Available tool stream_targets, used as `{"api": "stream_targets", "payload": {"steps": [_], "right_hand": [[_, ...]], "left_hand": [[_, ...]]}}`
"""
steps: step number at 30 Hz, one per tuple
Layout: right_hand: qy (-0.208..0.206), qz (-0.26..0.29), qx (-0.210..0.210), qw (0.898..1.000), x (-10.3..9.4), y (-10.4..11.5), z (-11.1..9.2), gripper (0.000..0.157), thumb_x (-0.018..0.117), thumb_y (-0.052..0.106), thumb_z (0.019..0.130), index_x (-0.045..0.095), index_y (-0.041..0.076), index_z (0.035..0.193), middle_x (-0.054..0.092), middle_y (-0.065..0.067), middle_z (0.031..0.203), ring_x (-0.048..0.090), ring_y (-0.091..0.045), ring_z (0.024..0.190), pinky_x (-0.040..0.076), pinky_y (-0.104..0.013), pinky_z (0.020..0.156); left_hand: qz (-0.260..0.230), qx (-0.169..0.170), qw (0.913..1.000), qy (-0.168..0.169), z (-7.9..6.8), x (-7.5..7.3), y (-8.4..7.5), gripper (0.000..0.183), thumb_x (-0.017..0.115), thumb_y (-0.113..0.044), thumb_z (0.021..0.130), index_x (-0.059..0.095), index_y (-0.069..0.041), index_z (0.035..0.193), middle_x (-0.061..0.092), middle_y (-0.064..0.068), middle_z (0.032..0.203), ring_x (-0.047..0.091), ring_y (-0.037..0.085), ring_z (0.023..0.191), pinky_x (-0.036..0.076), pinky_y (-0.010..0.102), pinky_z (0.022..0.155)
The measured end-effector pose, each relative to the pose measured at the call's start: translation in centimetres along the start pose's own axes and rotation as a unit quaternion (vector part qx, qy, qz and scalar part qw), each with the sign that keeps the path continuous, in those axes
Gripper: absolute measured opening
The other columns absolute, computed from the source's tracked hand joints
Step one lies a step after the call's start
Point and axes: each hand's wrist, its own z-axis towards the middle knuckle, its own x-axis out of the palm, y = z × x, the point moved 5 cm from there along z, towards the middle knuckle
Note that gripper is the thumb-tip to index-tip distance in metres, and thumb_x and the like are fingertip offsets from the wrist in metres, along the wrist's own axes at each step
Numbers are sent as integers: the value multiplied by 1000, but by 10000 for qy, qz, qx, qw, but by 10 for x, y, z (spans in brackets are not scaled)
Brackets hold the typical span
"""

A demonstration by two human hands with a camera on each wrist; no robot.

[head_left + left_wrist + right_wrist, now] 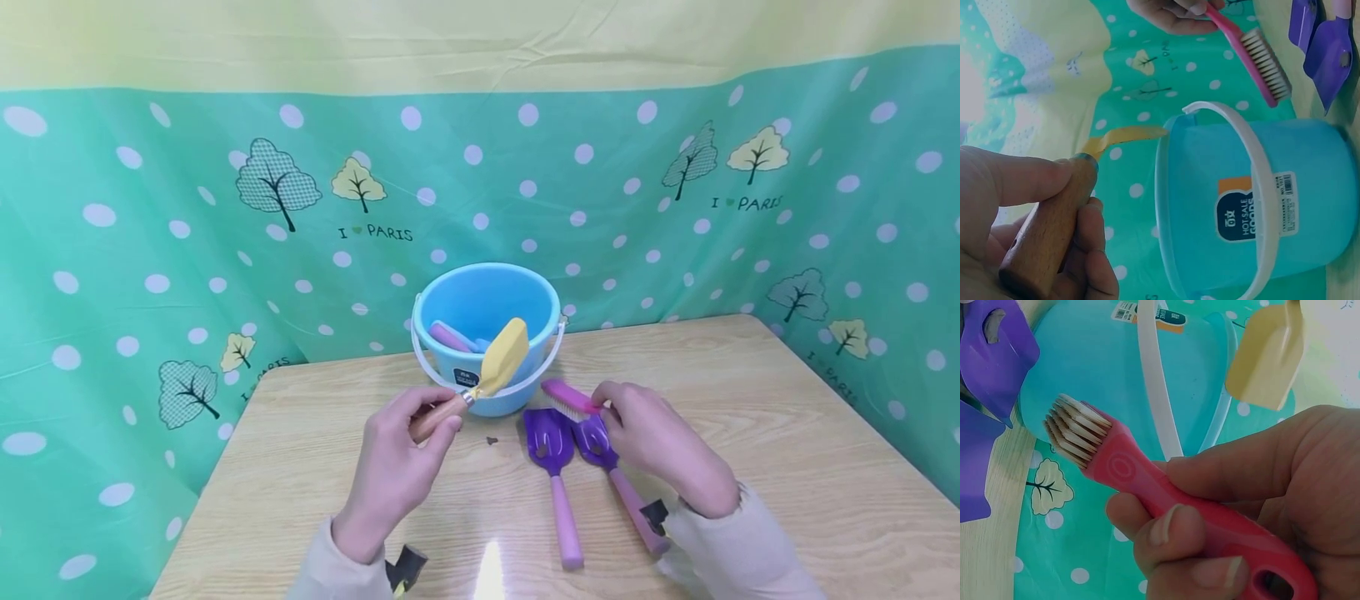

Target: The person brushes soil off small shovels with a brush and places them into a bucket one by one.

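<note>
My left hand grips the wooden handle of a small yellow hand shovel. Its blade points up and overlaps the front of the light blue bucket in the head view. Between the thumb and fingers of my right hand is a pink scrub brush with pale bristles. In the head view the bristles face down, just above two purple shovels. One purple shovel lies to the left, the other to the right, partly hidden by my right hand; dark bits lie in their scoops.
Inside the bucket are a pink-purple item and some blue ones, mostly hidden by the wall. The bucket's white handle hangs down across its front. A small dark crumb lies on the wooden table. Behind hangs a green dotted curtain.
</note>
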Motion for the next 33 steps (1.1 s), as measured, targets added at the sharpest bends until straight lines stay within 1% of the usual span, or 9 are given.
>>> {"api": "stream_targets", "payload": {"steps": [4, 8, 11, 15, 19, 23, 27, 30, 33], "right_hand": [[-14, -29, -5, 10000, 1, 0, 0, 23, 54, 2, 90, 64, 4, 110, 63, -10, 99, 53, -18, 74, 45, -29, 61], [22, -22, -25, 10000, 2, 2, 0, 23, 54, 1, 89, 64, 4, 110, 63, -10, 99, 53, -19, 76, 45, -30, 62], [22, -76, -85, 9999, 2, 2, -1, 23, 53, 0, 89, 64, 4, 109, 63, -9, 99, 53, -19, 76, 45, -31, 63], [10, -125, -117, 9999, 2, 3, -1, 23, 54, 0, 89, 64, 4, 109, 63, -8, 97, 53, -19, 76, 45, -30, 64], [-13, -161, -178, 9997, 2, 4, -1, 23, 54, 0, 88, 65, 4, 108, 63, -8, 95, 53, -19, 75, 45, -30, 64], [-2, -165, -170, 9997, 3, 4, -2, 23, 54, 0, 88, 65, 4, 108, 62, -7, 94, 53, -18, 74, 45, -30, 63], [14, -175, -113, 9998, 4, 4, -1, 22, 55, 1, 89, 65, 5, 108, 62, -7, 94, 52, -18, 73, 45, -29, 61], [36, -146, -99, 9998, 5, 4, -1, 22, 55, 1, 89, 65, 4, 109, 62, -7, 94, 52, -18, 73, 44, -28, 59], [62, -110, -100, 9999, 6, 4, -1, 23, 55, 1, 89, 64, 4, 110, 62, -7, 95, 52, -18, 72, 44, -28, 57]], "left_hand": [[-15, -17, 9999, 109, 11, -1, -3, 28, 76, 1, 77, 68, -8, 101, 68, -1, 91, 58, 8, 74, 52, 27, 65], [237, 102, 9996, 104, 24, -4, -5, 26, 76, -1, 77, 69, -7, 101, 67, 0, 90, 58, 8, 75, 51, 26, 65], [362, 129, 9992, 147, 37, -6, -5, 25, 76, -2, 78, 71, -6, 102, 67, 1, 92, 61, 9, 80, 53, 26, 68], [494, 11, 9983, 323, 54, -7, 0, 25, 76, -3, 78, 72, -6, 103, 68, 3, 95, 65, 13, 87, 51, 27, 76], [848, -23, 9945, 609, 68, -6, 9, 23, 76, -4, 79, 72, -7, 102, 68, 3, 96, 67, 13, 87, 50, 29, 75], [1294, -12, 9851, 1136, 83, -1, 18, 20, 74, -6, 81, 72, -9, 102, 68, 2, 100, 67, 14, 90, 52, 32, 75], [1756, -178, 9688, 1741, 99, 8, 29, 17, 72, -10, 83, 73, -13, 100, 69, -3, 98, 65, 14, 87, 51, 32, 74], [1960, -325, 9580, 2065, 110, 15, 36, 15, 72, -12, 83, 73, -14, 98, 70, -4, 94, 63, 13, 81, 51, 32, 71], [2060, -454, 9505, 2283, 117, 20, 42, 14, 72, -13, 83, 73, -15, 98, 69, -4, 92, 62, 13, 80, 49, 31, 72]]}}
